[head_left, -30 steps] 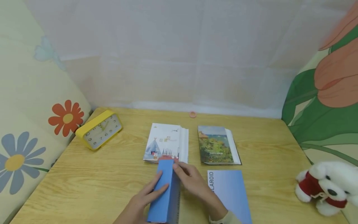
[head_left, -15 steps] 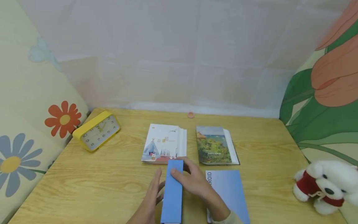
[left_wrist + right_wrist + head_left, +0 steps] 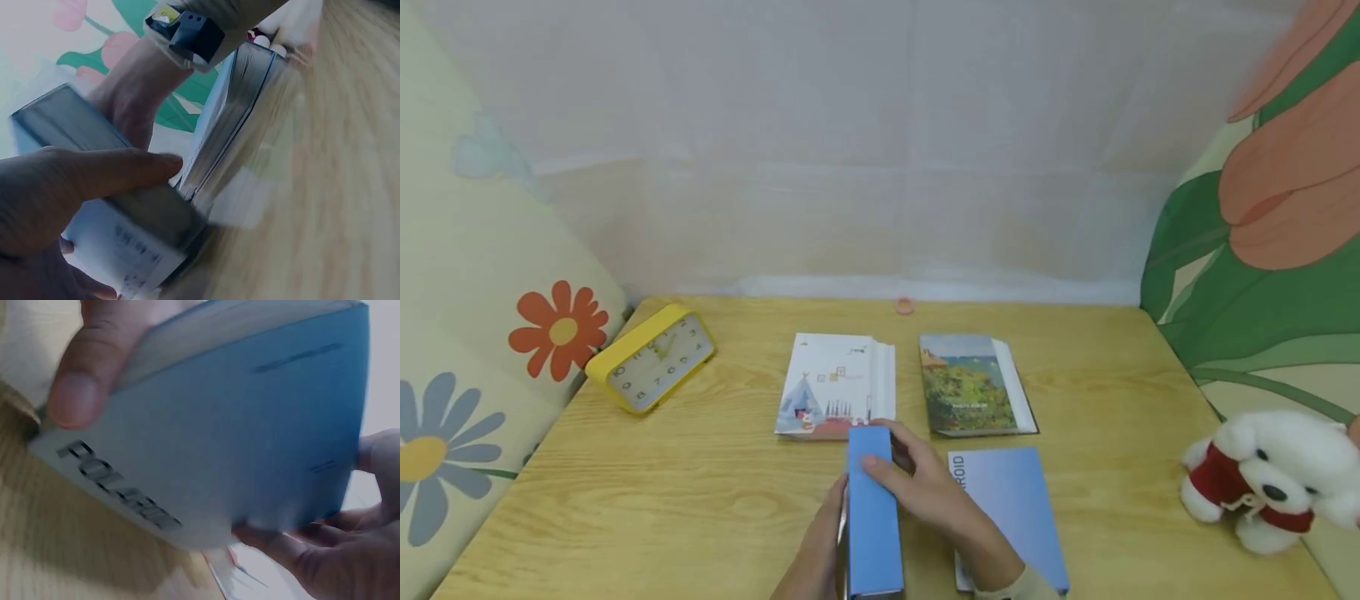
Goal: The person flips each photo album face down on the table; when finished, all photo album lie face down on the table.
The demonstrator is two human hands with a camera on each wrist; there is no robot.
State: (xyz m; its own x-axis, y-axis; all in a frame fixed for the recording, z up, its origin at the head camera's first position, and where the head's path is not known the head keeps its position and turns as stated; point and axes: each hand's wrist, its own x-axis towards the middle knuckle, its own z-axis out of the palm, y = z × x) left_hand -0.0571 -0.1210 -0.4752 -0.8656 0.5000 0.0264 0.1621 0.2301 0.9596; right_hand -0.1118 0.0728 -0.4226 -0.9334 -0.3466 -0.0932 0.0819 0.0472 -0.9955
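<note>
A thick blue album (image 3: 876, 533) stands on edge with its spine up, between both hands at the front of the table. My left hand (image 3: 816, 542) holds its left side; in the left wrist view the thumb (image 3: 131, 175) lies across the page edges. My right hand (image 3: 921, 487) grips the far end, thumb on the spine and fingers round the far edge. In the right wrist view the cover (image 3: 206, 437) reads POLAROID, with fingers (image 3: 281, 547) on its edge. A matching blue album (image 3: 1011, 508) lies flat beneath the right forearm.
Behind the hands lie a white album with a tent picture (image 3: 827, 383) and a photo album with a garden scene (image 3: 962, 383). A yellow clock (image 3: 655, 354) stands left, a white plush bear (image 3: 1270, 483) right. A small pink ring (image 3: 904, 306) lies near the back edge.
The held album has shifted right and turned straighter. My right thumb has come onto its spine, and my left fingers have left the spine for its left side.
</note>
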